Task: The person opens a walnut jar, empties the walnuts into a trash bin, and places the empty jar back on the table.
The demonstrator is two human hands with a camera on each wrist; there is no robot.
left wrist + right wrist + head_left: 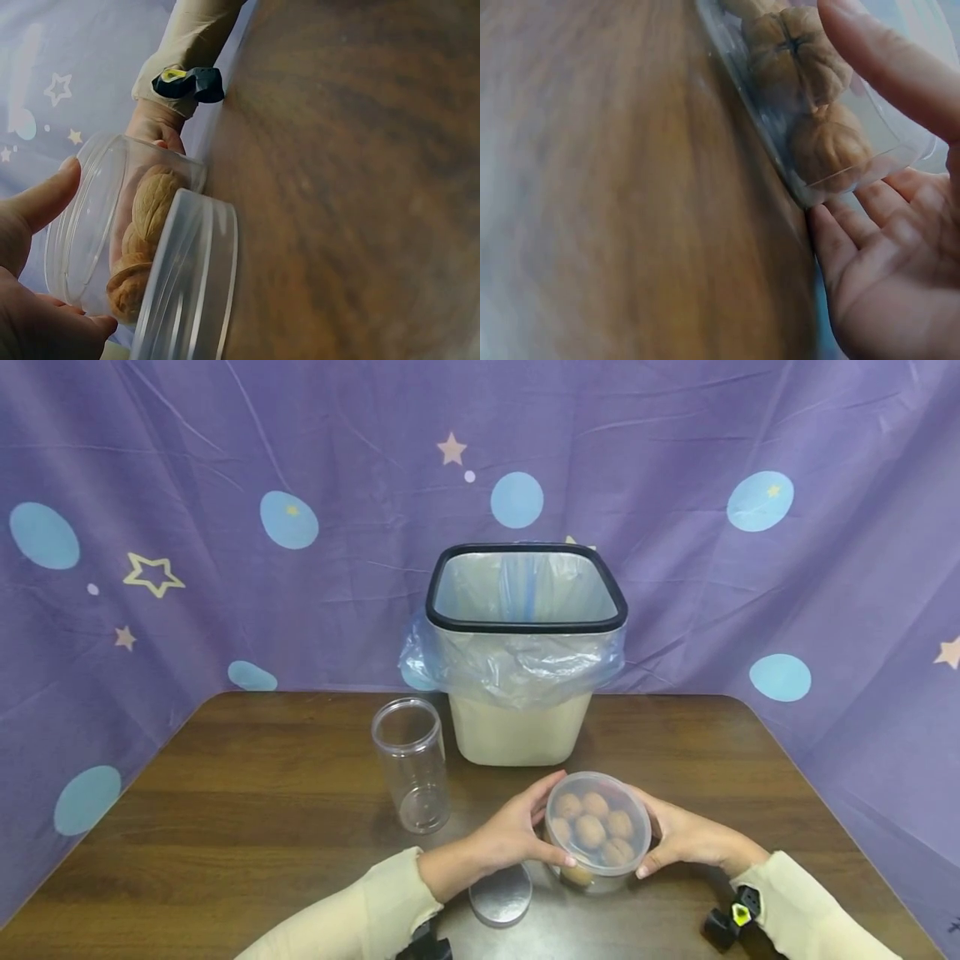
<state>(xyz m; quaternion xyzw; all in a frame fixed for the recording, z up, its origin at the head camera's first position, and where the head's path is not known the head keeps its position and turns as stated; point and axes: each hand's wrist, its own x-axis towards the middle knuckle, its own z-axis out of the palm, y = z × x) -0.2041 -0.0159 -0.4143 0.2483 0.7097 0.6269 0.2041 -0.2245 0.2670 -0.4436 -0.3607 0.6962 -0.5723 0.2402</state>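
A round clear plastic tub (637,828) with a translucent top holds several walnuts (590,832). My left hand (513,837) grips its left side, thumb along the front of the rim. On the opposite side my right hand (686,839) holds it, thumb at the front and the other fingers partly hidden behind. In the right wrist view, fingers (870,206) support the tub's side close over the table. A round, shallow clear lid (501,895) lies just left of the tub, below my left wrist; it stands large in the foreground of the left wrist view.
A tall, open clear jar (420,772) stands upright left of my hands. Behind them is a cream bin (517,731) with a black rim and a pale blue bag (525,668) folded over it. The brown wooden table (262,827) ends at a purple patterned curtain (360,460).
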